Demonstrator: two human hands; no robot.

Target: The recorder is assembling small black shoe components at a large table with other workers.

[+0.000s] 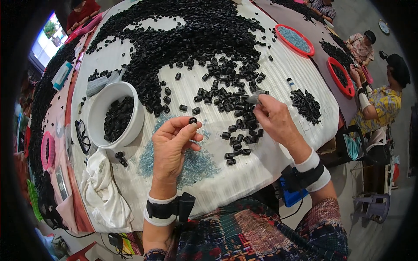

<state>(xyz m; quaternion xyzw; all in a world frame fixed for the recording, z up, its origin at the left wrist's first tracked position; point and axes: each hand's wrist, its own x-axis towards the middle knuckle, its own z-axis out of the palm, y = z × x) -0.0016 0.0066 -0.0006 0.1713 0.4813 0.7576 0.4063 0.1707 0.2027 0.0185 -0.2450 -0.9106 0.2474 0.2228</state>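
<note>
My left hand [172, 145] pinches a small hollow black plastic barrel [193, 121] between thumb and forefinger, its open end up. Below that hand, a loose heap of small pale-blue coil springs [198, 168] spreads on the table. My right hand [276, 119] is closed, thumb against forefinger, above the near edge of the loose black barrels [228, 102]. At its fingertips shows a blurred grey bit [254, 98] that I cannot make out. Several more barrels lie between my hands.
A large mound of black pieces [187, 37] covers the table's far part. At left stand a white bowl [138, 117] of black pieces, glasses [82, 137] and a white cloth [102, 191]. Slim black parts [306, 106] lie at right, beyond them a red-rimmed tray [311, 48]. Other people sit around.
</note>
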